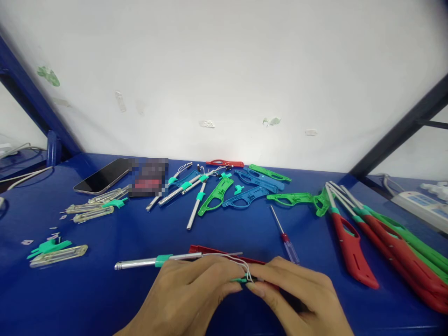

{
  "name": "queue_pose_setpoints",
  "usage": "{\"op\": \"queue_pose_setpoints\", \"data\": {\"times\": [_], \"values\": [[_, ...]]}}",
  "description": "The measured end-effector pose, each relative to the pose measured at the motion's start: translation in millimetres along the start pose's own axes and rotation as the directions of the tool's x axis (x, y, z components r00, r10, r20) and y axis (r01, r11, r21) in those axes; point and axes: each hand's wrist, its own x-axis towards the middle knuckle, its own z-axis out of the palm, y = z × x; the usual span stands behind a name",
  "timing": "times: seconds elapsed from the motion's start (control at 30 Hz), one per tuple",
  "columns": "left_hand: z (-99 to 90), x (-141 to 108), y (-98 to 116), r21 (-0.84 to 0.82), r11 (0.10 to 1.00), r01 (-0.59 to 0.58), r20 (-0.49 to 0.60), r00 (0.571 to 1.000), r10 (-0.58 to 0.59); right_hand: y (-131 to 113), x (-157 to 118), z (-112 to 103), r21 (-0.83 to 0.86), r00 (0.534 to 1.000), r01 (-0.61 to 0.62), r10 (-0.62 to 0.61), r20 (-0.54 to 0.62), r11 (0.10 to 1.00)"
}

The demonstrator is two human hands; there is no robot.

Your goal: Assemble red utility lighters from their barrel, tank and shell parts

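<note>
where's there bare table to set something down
Bare table lies between the screwdriver and the leftmost red lighter, and left of the left hand, nearer than the closest silver tube. The back middle is crowded with green handle halves and blue handle halves.

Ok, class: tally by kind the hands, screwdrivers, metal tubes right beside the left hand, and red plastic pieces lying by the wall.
Left hand and right hand: 2
Screwdriver: 1
Metal tube: 1
Red plastic piece: 1
Total: 5

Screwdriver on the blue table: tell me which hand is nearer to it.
Right. The right hand is close in front of the screwdriver, by its handle end; the left hand is farther off, toward the left.
</note>
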Motion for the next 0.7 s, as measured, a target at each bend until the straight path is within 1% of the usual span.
{"op": "queue_pose_setpoints", "data": {"times": [0.07,0.13,0.23,0.3,0.4,0.47,0.53,0.6,0.67,0.7], "values": [[-2.7,1.5,3.1,0.033,0.999,0.027,0.004,1.0,-0.027,0.9,-0.7,0.2,-0.007,1.0,-0.01,0.01,0.013,1.0],[-4.7,2.8,4.7,0.052,0.998,0.039,0.002,0.999,-0.039,2.1,-1.1,0.6,-0.011,1.0,-0.009,0.009,0.002,1.0],[-6.4,4.2,6.0,0.056,0.998,0.036,0.053,0.998,-0.039,3.9,-0.9,1.7,-0.023,1.0,-0.004,0.003,-0.03,1.0],[-6.0,4.7,6.9,0.053,0.997,0.055,0.069,0.996,-0.059,5.2,-0.7,2.6,-0.047,0.999,-0.009,0.007,-0.034,0.999],[-3.8,5.2,7.1,0.035,0.996,0.088,0.04,0.995,-0.089,7.6,-0.9,4.2,-0.085,0.999,-0.007,0.003,-0.052,0.996],[-4.6,5.8,5.4,0.01,0.997,0.079,0.021,0.997,-0.079,9.2,-1.4,5.0,-0.109,0.998,-0.007,-0.001,-0.069,0.994],[-10.0,6.6,1.7,-0.006,0.998,0.063,0.002,0.998,-0.063,10.6,-1.6,5.5,-0.133,0.995,-0.016,0.003,-0.098,0.991],[-20.5,7.1,-4.5,0.039,0.996,0.085,0.008,0.996,-0.085,11.5,-1.5,5.8,-0.151,0.992,-0.028,0.009,-0.124,0.988],[-33.4,6.2,-13.1,0.176,0.976,0.131,0.05,0.989,-0.141,12.1,-1.2,6.2,-0.159,0.992,-0.04,0.02,-0.126,0.986],[-39.6,5.1,-18.0,0.254,0.959,0.128,0.081,0.985,-0.153,12.2,-1.1,6.4,-0.161,0.993,-0.046,0.027,-0.119,0.986]]}}
